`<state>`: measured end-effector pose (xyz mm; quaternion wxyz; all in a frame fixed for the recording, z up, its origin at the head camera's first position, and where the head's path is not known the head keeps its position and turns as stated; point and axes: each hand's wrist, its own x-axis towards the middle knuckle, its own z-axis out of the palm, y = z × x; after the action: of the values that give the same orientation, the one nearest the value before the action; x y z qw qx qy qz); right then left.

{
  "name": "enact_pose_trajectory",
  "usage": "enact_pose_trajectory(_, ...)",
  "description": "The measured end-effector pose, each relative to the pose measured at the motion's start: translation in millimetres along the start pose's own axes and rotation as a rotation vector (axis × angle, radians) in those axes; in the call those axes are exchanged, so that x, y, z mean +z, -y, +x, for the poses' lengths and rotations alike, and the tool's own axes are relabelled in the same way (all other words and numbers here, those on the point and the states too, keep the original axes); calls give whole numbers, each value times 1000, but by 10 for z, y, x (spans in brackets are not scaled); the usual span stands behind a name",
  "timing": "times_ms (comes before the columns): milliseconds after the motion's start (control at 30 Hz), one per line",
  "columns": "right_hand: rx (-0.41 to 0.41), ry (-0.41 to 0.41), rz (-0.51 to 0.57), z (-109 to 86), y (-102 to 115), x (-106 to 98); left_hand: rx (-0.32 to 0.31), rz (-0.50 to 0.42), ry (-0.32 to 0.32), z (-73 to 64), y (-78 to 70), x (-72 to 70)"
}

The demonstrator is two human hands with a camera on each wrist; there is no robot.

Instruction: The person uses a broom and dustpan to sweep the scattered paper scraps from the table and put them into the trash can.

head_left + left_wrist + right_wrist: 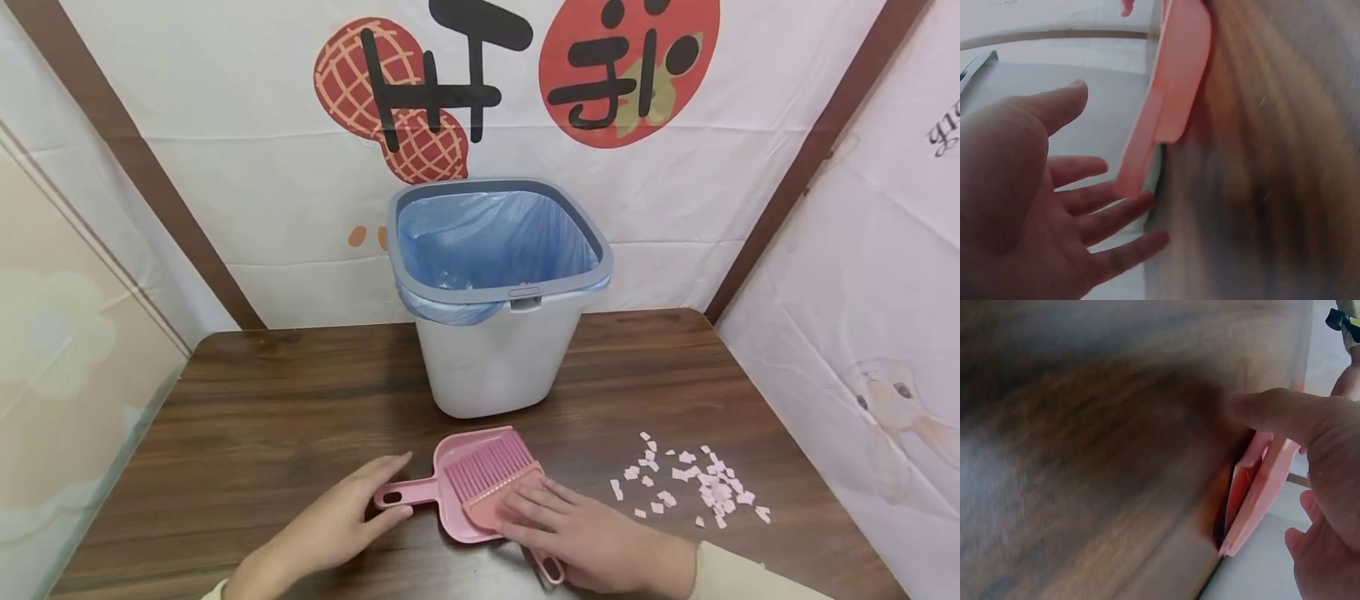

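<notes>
A pink dustpan [447,502] lies on the table with its handle [417,492] pointing left. On top of it rests a pink hand brush [491,479], its bristles toward the back and its looped handle [552,570] sticking out in front. My left hand [337,517] is around the dustpan handle's end, thumb and fingers apart on either side; the left wrist view shows the fingers spread beside the handle [1138,147]. My right hand [581,529] lies over the brush's back with fingers extended. In the right wrist view its thumb [1279,412] is stretched out.
Behind the dustpan stands a white bin [491,358] with a grey rim and a blue liner bag [502,237]. Many small pale paper scraps [716,492] are scattered on the table's right side. Printed cloth [247,167] hangs around the wooden table [300,392].
</notes>
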<state>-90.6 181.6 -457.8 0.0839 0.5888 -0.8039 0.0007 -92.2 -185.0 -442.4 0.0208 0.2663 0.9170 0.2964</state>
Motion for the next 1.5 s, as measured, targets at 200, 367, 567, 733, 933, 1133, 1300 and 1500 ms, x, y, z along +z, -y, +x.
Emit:
enact_pose_trajectory(200,-13,12,-5,40,50,46,33,-14,-61,3,-12,183)
enact_pose_trajectory(367,-47,-37,8,54,42,73,62,5,-91,26,-20,241)
enact_pose_trajectory(567,-34,-38,34,55,22,104,104,41,-132,27,16,276)
enact_pose_trajectory(733,-22,-34,35,46,29,123,134,52,-156,11,39,293)
enact_pose_trajectory(933,-30,-40,7,47,43,142,137,41,-146,22,35,297)
enact_pose_trajectory(1133,-29,-34,-14,52,50,133,120,51,-140,32,12,293)
enact_pose_trajectory(1300,-45,-58,0,57,39,116,83,61,-138,38,-10,297)
enact_pose_trajectory(1500,-91,-138,4,88,10,88,34,50,-129,71,-35,312)
